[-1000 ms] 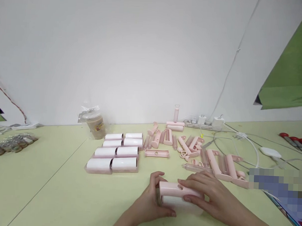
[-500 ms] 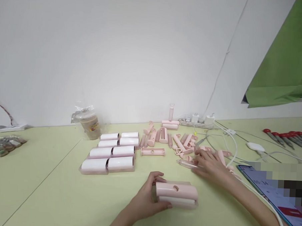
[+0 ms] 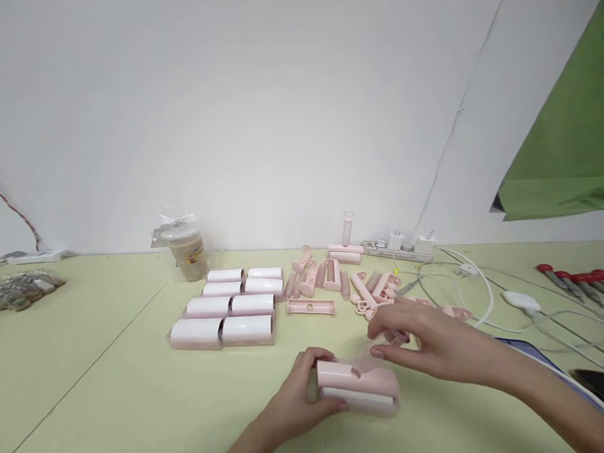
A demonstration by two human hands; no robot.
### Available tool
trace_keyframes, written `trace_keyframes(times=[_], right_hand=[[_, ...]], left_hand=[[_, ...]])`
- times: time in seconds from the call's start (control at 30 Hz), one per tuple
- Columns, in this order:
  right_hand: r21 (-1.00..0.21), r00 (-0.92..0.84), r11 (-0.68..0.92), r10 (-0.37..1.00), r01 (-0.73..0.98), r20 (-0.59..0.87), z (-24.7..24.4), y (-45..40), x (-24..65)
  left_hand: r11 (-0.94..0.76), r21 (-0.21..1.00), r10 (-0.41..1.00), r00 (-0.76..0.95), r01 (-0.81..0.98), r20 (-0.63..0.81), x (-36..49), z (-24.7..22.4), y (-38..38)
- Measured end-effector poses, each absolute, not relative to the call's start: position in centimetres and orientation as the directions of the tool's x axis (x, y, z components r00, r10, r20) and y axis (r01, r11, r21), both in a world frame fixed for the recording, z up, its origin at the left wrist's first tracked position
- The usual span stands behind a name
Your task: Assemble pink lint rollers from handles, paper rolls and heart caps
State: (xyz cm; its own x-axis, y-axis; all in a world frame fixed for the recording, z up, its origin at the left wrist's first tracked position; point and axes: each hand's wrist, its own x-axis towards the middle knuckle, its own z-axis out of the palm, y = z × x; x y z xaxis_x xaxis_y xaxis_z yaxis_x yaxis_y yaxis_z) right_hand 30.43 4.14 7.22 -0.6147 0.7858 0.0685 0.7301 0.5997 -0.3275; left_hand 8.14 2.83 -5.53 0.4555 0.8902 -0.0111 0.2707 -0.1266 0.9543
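Observation:
My left hand (image 3: 302,393) grips the left end of a pink roller case (image 3: 358,379), which has a white roll (image 3: 359,397) under its pink cover and a hole in its top. Above it, my right hand (image 3: 412,335) is closed round a clear pinkish tube (image 3: 377,348), tilted, its lower end at the hole. Whether the tube is inside the hole cannot be made out. Behind my hands lies an open pink cover (image 3: 311,307), with several more pink parts (image 3: 332,274) farther back.
White rolls in clear pink cases (image 3: 247,329) stand in rows to the left. A bagged cup (image 3: 188,251) is behind them. White cables (image 3: 486,295), a phone (image 3: 531,353) and red-capped tools (image 3: 574,282) lie right; a power strip (image 3: 398,252) is by the wall.
My right hand has come from the pile of parts toward the roller case with a clear tube in its fingers. My left hand still holds the case. The view has shifted slightly.

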Motion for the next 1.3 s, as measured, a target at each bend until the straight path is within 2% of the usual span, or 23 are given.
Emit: trace_keyframes(times=[0.2, 0.37, 0.67, 0.8, 0.9, 1.07, 1.17, 1.3], right_hand=[[-0.321, -0.701, 0.661, 0.713, 0.678, -0.01, 8.3, 3.9, 29.1], [-0.251, -0.746, 0.71, 0.66, 0.658, -0.09, 9.3, 3.8, 28.2], [-0.097, -0.667, 0.661, 0.742, 0.744, -0.067, 9.0, 4.1, 26.9], [0.002, -0.58, 0.581, 0.814, 0.814, -0.028, 8.2, 4.6, 26.2], [0.015, -0.472, 0.471, 0.881, 0.882, 0.045, 7.4, 4.8, 25.8], [0.101, -0.287, 0.273, 0.943, 0.957, 0.168, 6.3, 3.8, 25.7], [0.141, -0.299, 0.276, 0.936, 0.951, 0.186, 5.9, 3.1, 25.1], [0.145, -0.258, 0.235, 0.952, 0.961, 0.166, 5.5, 2.4, 23.6]], left_hand=[[-0.141, 0.955, 0.892, 0.453, 0.261, 0.008, 8.2, -5.7, 2.9], [-0.142, 0.953, 0.893, 0.449, 0.267, 0.007, 8.2, -5.5, 2.9], [-0.151, 0.954, 0.898, 0.44, 0.26, 0.022, 8.2, -5.8, 2.9], [-0.14, 0.952, 0.898, 0.439, 0.273, 0.006, 8.2, -5.3, 2.8], [-0.133, 0.949, 0.904, 0.427, 0.286, -0.002, 8.3, -5.1, 2.7], [-0.267, 0.893, 0.915, 0.388, 0.363, 0.116, 8.6, -5.2, 2.4], [-0.352, 0.829, 0.904, 0.389, 0.436, 0.179, 8.8, -5.2, 2.1], [-0.345, 0.825, 0.91, 0.373, 0.448, 0.179, 9.0, -5.3, 2.0]])
